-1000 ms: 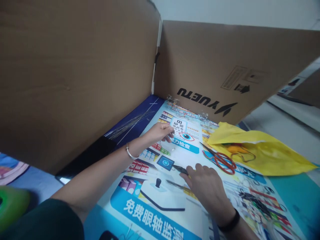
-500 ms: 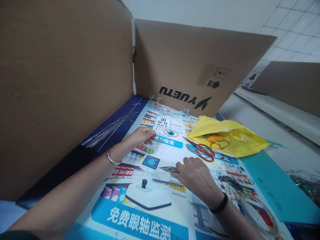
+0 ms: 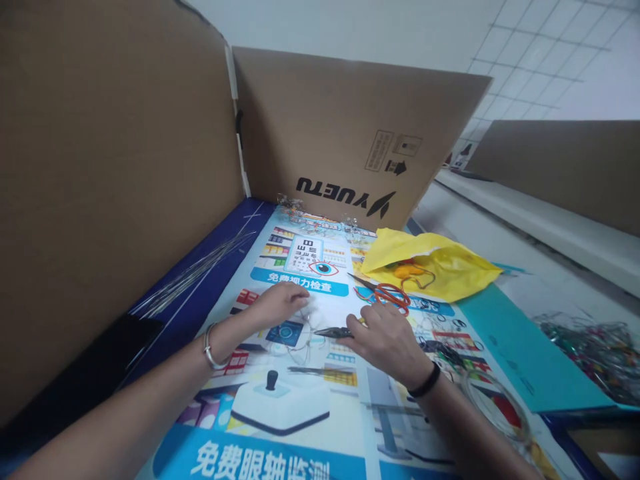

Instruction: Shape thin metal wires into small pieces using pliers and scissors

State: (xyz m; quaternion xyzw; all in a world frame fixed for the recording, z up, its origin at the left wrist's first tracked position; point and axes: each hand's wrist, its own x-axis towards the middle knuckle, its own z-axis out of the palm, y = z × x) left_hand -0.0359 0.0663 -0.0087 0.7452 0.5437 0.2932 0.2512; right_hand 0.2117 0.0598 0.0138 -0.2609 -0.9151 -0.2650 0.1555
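My right hand (image 3: 385, 340) is closed round the handles of needle-nose pliers (image 3: 336, 332), whose jaws point left. My left hand (image 3: 284, 305) is pinched just above and left of the jaw tip. A thin wire (image 3: 306, 343), bent into a faint loop, runs between the pinched fingers and the jaws; its fine ends are blurred. Beyond my right hand lie scissors (image 3: 387, 295) with orange-red handles. Below the pliers, a few short straight wires (image 3: 305, 371) rest on the printed poster sheet (image 3: 280, 453).
Long wires (image 3: 195, 273) lie at the left on dark blue. A yellow bag (image 3: 450, 270) with orange contents lies at the right. A wire coil (image 3: 500, 410) sits near my right forearm. Cardboard walls (image 3: 345, 120) stand behind and left. Tangled wire pieces (image 3: 595, 353) lie far right.
My left hand has come down and nearer to the plier tips, and the looped wire now shows between the hands. The whole view has shifted, so the scene sits further left.
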